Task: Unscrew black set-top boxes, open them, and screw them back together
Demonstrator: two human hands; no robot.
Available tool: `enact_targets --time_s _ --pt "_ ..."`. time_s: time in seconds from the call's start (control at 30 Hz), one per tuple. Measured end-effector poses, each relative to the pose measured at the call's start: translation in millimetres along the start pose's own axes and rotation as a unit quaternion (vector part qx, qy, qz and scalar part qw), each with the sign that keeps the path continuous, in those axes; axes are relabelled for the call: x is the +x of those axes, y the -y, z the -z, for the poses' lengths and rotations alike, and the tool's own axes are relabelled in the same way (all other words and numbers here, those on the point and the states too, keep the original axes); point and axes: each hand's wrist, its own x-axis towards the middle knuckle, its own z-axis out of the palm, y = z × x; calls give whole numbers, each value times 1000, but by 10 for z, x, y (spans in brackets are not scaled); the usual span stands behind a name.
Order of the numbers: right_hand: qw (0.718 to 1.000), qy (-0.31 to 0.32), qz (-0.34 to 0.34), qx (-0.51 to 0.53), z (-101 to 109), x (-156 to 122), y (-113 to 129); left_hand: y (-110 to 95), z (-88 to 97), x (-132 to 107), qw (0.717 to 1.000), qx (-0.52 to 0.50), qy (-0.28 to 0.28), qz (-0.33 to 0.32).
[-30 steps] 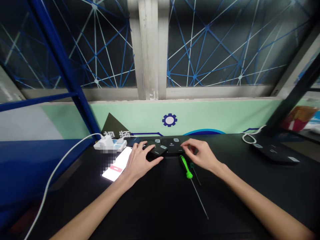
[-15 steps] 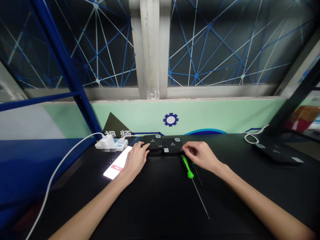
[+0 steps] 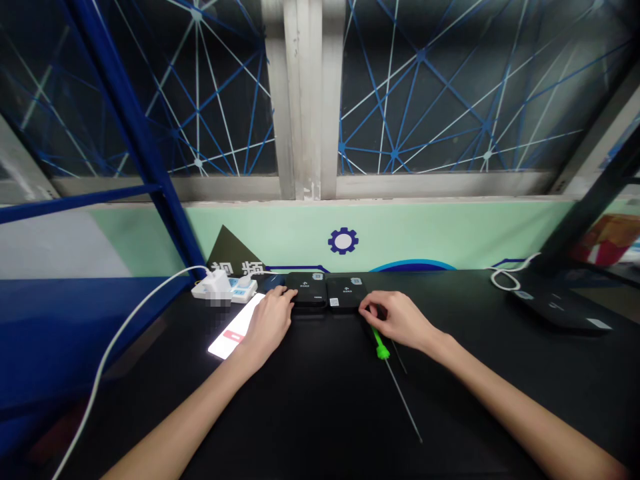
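Note:
Two flat black boxes lie side by side near the wall, the left black box (image 3: 310, 288) and the right black box (image 3: 346, 293), both with small labels. My left hand (image 3: 270, 320) is open, its fingers stretched against the left box's left edge, beside a phone (image 3: 235, 335) with a lit white screen. At the right box's front right corner, my right hand (image 3: 397, 319) has thumb and fingers curled together in a pinch; whatever they hold is hidden. Beneath it lies a green screwdriver (image 3: 383, 351), its handle partly covered, with a second thin shaft (image 3: 399, 358) alongside.
A white power strip (image 3: 243, 291) with plugs sits at the back left, and a white cable (image 3: 107, 347) runs from it to the front. Another black device (image 3: 555, 308) lies at the right, with a coiled white cable (image 3: 505, 279) behind it. Blue shelving (image 3: 173, 233) rises on the left.
My right hand has shifted slightly towards me and left, from the right box's side to its front corner, covering more of the screwdriver handle. My left hand has barely moved.

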Motion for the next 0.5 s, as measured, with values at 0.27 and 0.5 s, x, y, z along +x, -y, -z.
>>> enact_targets --time_s 0.27,0.5 --pt "998 44 -9 -34 -60 -5 8 -28 11 -17 1000 3 -9 -8" --pt "996 66 -26 -61 -60 -19 4 -76 17 -35 1000 16 -7 2"
